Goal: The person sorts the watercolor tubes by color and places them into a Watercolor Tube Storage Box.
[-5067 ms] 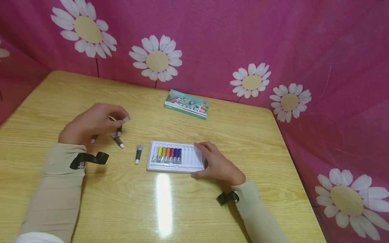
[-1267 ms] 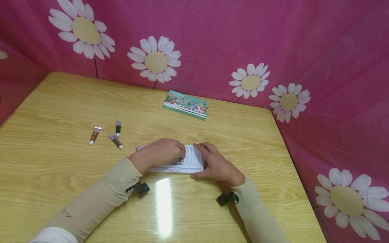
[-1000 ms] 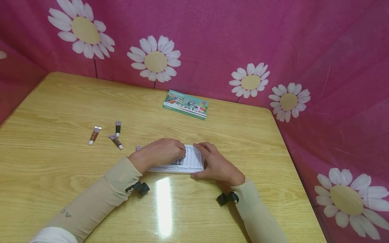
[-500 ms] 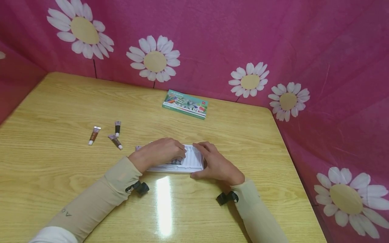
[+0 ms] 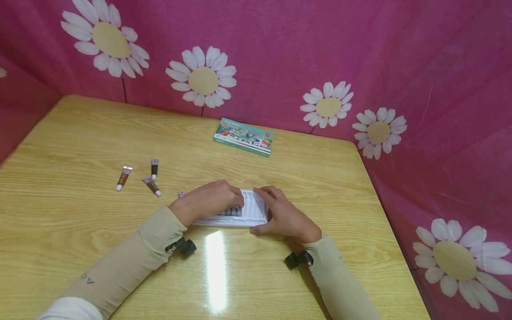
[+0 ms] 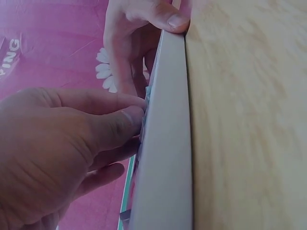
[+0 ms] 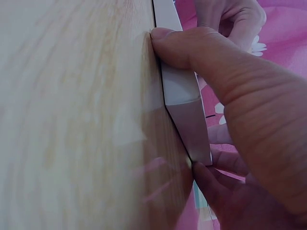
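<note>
From my end, the white tray [image 5: 254,208] lies on the table [image 5: 332,178], its end gripped between thumb and fingers of the right hand [image 5: 285,216]. The left hand [image 5: 209,200] has thumb and forefinger at the seated tubes [image 5: 234,212]; I can't tell whether they pinch 1. Pressing off-centre could tip the tray; dragging that hand back low could sweep the half-hidden tube [image 5: 182,194].

I've got a yellowish wood-grain tabletop [image 5: 320,173] w/ rounded far corners before me, magenta cloth [image 5: 272,49] behind & on L/R sides w/ lg white daisies [image 5: 203,81], yellow ctrs, plus a bright light reflection [image 5: 216,271] nr my side.
</note>
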`<state>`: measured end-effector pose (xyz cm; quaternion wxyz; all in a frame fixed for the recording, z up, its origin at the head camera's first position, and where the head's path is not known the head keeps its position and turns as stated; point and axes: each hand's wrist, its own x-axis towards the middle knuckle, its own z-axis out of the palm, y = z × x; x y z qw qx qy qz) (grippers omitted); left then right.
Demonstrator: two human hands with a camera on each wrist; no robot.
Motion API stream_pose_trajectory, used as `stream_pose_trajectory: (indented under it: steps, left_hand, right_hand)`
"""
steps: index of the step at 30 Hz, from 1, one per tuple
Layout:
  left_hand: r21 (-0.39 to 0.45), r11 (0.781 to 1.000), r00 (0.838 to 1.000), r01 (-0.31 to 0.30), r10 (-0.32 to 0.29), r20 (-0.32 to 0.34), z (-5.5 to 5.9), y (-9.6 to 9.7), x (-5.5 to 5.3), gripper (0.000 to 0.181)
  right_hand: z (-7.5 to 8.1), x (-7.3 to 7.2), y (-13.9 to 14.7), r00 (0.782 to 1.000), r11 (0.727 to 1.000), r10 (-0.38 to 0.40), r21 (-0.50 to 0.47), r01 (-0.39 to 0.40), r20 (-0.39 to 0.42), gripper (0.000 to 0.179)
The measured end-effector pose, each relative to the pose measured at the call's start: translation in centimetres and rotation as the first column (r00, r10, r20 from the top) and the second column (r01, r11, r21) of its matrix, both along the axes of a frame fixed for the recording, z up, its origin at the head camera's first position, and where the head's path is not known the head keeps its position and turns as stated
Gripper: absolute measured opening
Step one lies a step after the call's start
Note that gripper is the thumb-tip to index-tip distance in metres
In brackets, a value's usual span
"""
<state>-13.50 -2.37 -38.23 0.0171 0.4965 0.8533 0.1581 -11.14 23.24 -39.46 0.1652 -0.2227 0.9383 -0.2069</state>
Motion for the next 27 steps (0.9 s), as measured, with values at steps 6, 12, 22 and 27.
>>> stream_pose_trajectory:
  steps: [6, 12, 22, 27]
  left_hand:
    - [0.016, 1.0, 0.999, 0.008, -0.008, -0.045, 0.03, 0.12, -0.12, 0.02]
    - [0.005, 1.0, 0.997, 0.013, -0.013, -0.07, 0.12, 0.17, -0.09, 0.02]
    - [-0.015, 0.995, 0.983, -0.102, 0.103, 0.149, 0.28, -0.07, 0.36, 0.022]
    - [-0.028, 0.995, 0.982, -0.093, 0.096, 0.16, 0.55, -0.25, 0.29, 0.024]
  right_hand:
    - [0.12, -0.12, -0.03, 1.0, 1.0, -0.001, 0.003, 0.001, -0.006, 0.105]
    - [0.17, -0.05, -0.08, 1.0, 1.0, -0.006, 0.008, 0.006, 0.004, 0.106]
    - [0.25, 0.13, -0.12, 1.0, 1.0, -0.012, 0.016, 0.011, 0.01, 0.107]
    - [0.29, 0.06, -0.13, 1.0, 1.0, -0.005, 0.021, 0.005, 0.001, 0.107]
